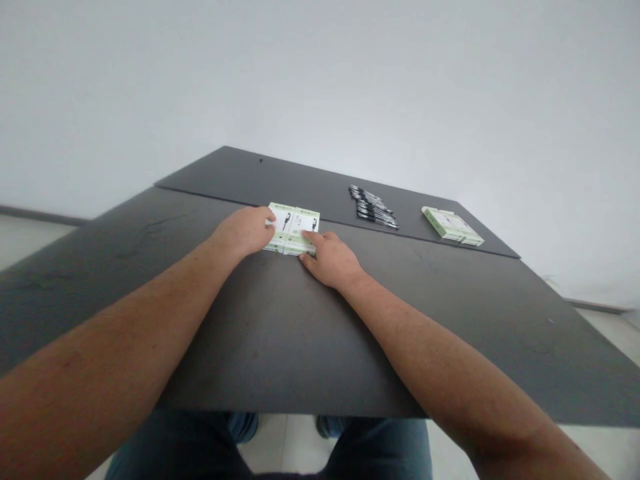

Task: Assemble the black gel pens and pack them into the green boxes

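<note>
Two flat white-and-green cardboard boxes lie side by side on the dark table, each printed with a small black picture. The left box (281,215) has my left hand (246,230) closed on its left edge, the fingertips resting on top. On the right box (306,219), my right hand (334,259) grips the near right corner, index finger over the top and thumb at the front side. A narrow seam runs between the boxes. The undersides of both boxes are hidden.
A raised dark panel (300,175) spans the table's back. Several black-and-clear pens (373,208) lie on it in a row. Another group of white-and-green boxes (453,225) sits at the right. A tiny dark object (261,160) lies at the far left. A wall stands behind.
</note>
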### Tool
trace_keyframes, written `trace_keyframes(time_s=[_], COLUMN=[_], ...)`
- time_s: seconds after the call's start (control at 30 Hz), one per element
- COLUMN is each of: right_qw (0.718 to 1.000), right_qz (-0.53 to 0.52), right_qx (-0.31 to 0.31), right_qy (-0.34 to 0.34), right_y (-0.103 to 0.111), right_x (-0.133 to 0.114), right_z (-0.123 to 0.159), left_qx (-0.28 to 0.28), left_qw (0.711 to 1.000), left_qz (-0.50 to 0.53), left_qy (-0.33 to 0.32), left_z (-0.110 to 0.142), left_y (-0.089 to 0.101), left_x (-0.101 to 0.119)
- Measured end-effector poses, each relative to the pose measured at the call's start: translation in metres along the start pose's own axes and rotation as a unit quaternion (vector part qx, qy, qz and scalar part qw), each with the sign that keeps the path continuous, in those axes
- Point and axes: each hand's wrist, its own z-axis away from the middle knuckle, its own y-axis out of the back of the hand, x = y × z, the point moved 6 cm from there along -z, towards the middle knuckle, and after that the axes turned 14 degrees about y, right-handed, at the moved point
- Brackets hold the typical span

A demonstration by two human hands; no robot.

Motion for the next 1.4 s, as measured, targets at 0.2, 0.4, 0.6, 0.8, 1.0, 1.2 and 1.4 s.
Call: trace_keyframes(time_s=[0.2, 0.4, 0.6, 0.8, 1.0, 1.2, 1.4], right_qw=[0.999, 0.996, 0.957, 0.905, 0.891, 0.890, 0.888], right_qz=[-0.014, 0.059, 0.169, 0.211, 0.210, 0.219, 0.198], right_qx=[0.036, 0.054, 0.096, 0.106, 0.075, 0.093, 0.144], right_qy=[0.024, -0.040, -0.216, -0.353, -0.396, -0.388, -0.390], right_y=[0.021, 0.058, 0.106, 0.130, 0.125, 0.124, 0.136], right_x=[0.010, 0.101, 0.247, 0.347, 0.386, 0.388, 0.363], right_z=[0.014, 0.046, 0.089, 0.115, 0.115, 0.114, 0.133], left_qx=[0.055, 0.078, 0.096, 0.123, 0.095, 0.094, 0.098], left_qw=[0.998, 0.992, 0.987, 0.985, 0.989, 0.988, 0.987], left_qz=[0.002, -0.001, -0.058, -0.060, -0.047, -0.042, -0.035], left_qy=[-0.017, -0.102, -0.118, -0.105, -0.103, -0.113, -0.121], left_z=[0.010, 0.031, 0.039, 0.035, 0.035, 0.034, 0.038], left_y=[0.021, 0.038, 0.038, 0.036, 0.032, 0.028, 0.033], left_x=[0.005, 0.029, 0.035, 0.028, 0.027, 0.027, 0.031])
